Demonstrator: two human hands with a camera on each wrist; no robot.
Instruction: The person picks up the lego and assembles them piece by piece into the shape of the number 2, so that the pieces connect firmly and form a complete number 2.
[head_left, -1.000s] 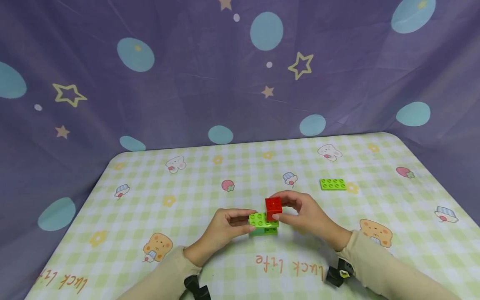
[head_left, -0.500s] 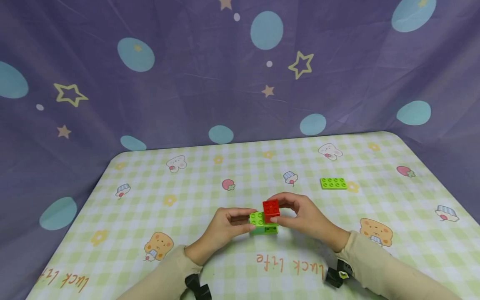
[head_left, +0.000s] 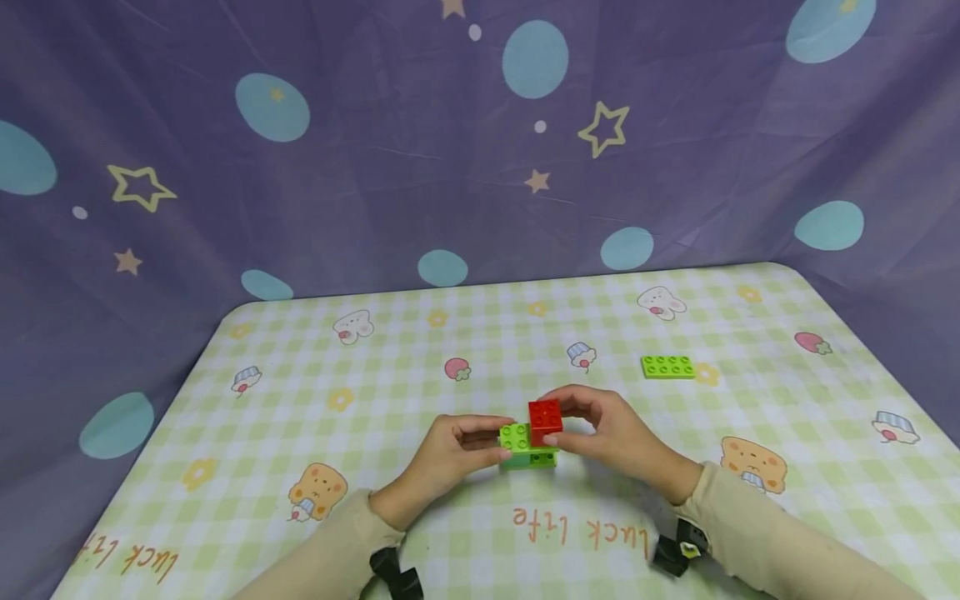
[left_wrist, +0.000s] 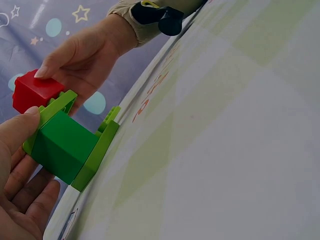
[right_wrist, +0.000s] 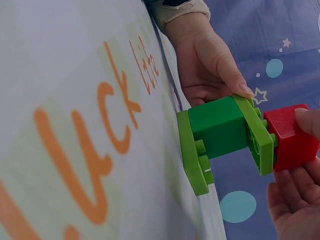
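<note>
A small block stack stands mid-table: a light green base plate [right_wrist: 192,155], a dark green block [left_wrist: 65,145] on its left part, and a second light green plate [head_left: 514,437] on top. Gripping the upper plate from the left is my left hand [head_left: 450,454], thumb on its near side, fingers behind. My right hand [head_left: 615,425] pinches a red block [head_left: 545,421] between thumb and fingers. In the right wrist view the red block sits right at the studs of the upper plate's right half, which overhangs the base.
Another light green plate [head_left: 667,367] lies by itself toward the back right of the table. The checked tablecloth [head_left: 405,350] bears printed figures and lettering. Behind the table hangs a purple curtain [head_left: 360,167].
The red block has come down slightly onto the upper plate's right end, with my right hand still holding it. My left hand has stayed on the stack.
</note>
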